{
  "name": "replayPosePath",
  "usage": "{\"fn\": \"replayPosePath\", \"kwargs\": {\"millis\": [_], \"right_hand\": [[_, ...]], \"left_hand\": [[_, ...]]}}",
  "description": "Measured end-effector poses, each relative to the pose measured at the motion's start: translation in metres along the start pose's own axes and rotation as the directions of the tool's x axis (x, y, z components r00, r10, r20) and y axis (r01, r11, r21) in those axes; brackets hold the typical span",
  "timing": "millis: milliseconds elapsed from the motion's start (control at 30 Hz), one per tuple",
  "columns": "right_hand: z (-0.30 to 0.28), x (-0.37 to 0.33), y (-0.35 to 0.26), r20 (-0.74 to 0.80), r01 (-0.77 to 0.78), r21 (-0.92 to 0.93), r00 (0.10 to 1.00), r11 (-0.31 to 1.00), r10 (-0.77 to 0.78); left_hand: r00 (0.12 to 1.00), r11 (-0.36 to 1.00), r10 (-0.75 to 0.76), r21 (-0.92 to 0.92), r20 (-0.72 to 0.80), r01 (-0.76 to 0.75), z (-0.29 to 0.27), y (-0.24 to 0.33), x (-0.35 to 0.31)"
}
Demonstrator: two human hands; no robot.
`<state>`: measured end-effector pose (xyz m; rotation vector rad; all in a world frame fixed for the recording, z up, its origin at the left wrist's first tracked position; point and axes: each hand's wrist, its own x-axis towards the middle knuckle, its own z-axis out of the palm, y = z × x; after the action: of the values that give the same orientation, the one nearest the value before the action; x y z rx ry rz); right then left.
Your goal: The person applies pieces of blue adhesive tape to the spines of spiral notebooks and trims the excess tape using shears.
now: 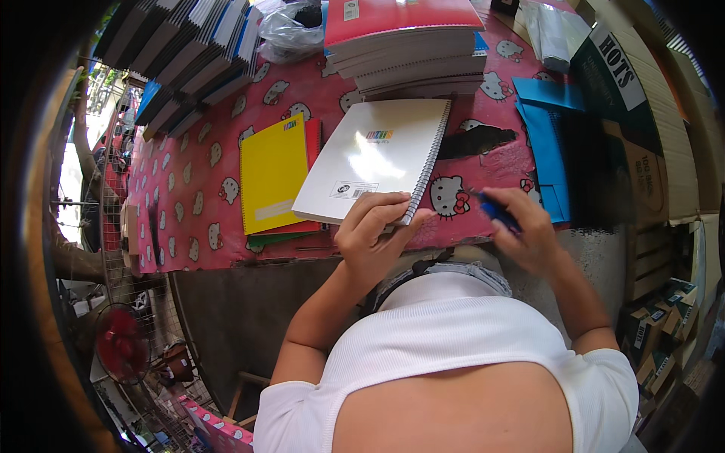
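A thick white spiral notebook (370, 151) lies slightly askew on the table, its wire coil along the right edge. My left hand (374, 226) is closed on its near right corner, thumb by the end of the coil. To the right of it, my right hand (529, 235) is closed around a small blue-handled tool (498, 212). The tool's thin dark tip points left toward the coil, apart from it; its exact kind is too blurred to tell. Beside the white notebook, on the left, lies a yellow spiral notebook (273, 175) with red and green ones partly under it.
A pink patterned cloth (189, 219) covers the table, torn at right. Tall notebook stacks stand at the back: red-topped (404, 23) in the middle, dark ones (185, 53) at left. Blue folded covers (544, 151), a black item (600, 170) and cardboard boxes (680, 113) are at right.
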<state>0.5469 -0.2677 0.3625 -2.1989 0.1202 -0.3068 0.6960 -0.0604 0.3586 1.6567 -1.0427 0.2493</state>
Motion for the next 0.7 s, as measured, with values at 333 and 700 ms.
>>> {"fn": "replayPosePath", "kwargs": {"millis": [333, 700], "right_hand": [[0.022, 0.016, -0.042, -0.038, 0.246, -0.051, 0.968, 0.968, -0.248], [0.017, 0.028, -0.019, 0.265, -0.319, 0.67, 0.946, 0.67, 0.186]], "left_hand": [[1.0, 1.0, 0.01, -0.029, -0.005, -0.01, 0.0, 0.003, 0.001], [0.989, 0.989, 0.143, 0.039, -0.038, -0.142, -0.024, -0.01, 0.024]]}}
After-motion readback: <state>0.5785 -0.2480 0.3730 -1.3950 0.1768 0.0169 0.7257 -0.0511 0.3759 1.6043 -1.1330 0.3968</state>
